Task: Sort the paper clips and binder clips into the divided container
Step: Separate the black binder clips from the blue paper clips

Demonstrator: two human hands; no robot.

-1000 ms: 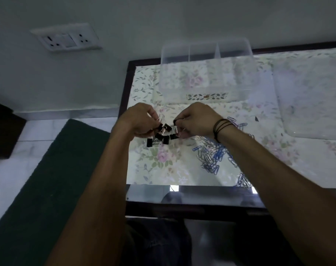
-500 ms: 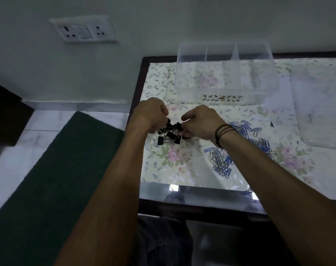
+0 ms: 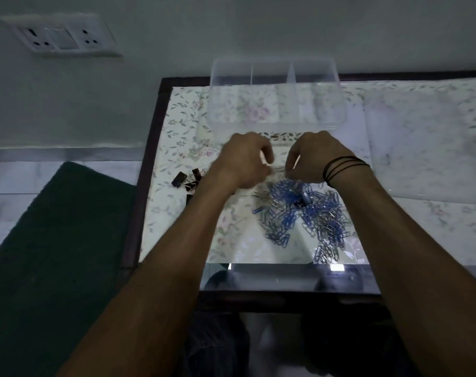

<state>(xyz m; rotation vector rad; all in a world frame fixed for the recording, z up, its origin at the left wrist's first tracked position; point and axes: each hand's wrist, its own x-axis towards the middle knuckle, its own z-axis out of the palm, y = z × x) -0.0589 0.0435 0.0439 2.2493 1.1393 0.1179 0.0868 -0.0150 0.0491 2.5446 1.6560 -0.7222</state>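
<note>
While dim light flattens most detail, a white wall socket plate shows on the wall at upper left, a dark green floor mat lies left of the table, and a clear plastic lid-like sheet rests on the floral tablecloth at the right. Nothing lies between the hands and the container; only the forearms cross the near part of the table, the left one covering part of a small group of black binder clips that sits just to the left of the left wrist. Both hands hover close together at the far edge of a sprawling heap of blue and silver wire paper clips, which spreads from just below the knuckles toward the table's near edge, with one dark binder clip lying in the heap. The left hand has its fingers curled inward; motion blur hides whether it pinches anything. The right hand, with thin black bands round its wrist, also curls its fingers down toward the heap, and what it grips, if anything, cannot be told. Just beyond the hands stands the clear plastic divided container, its three compartments showing only the tablecloth through their walls.
</note>
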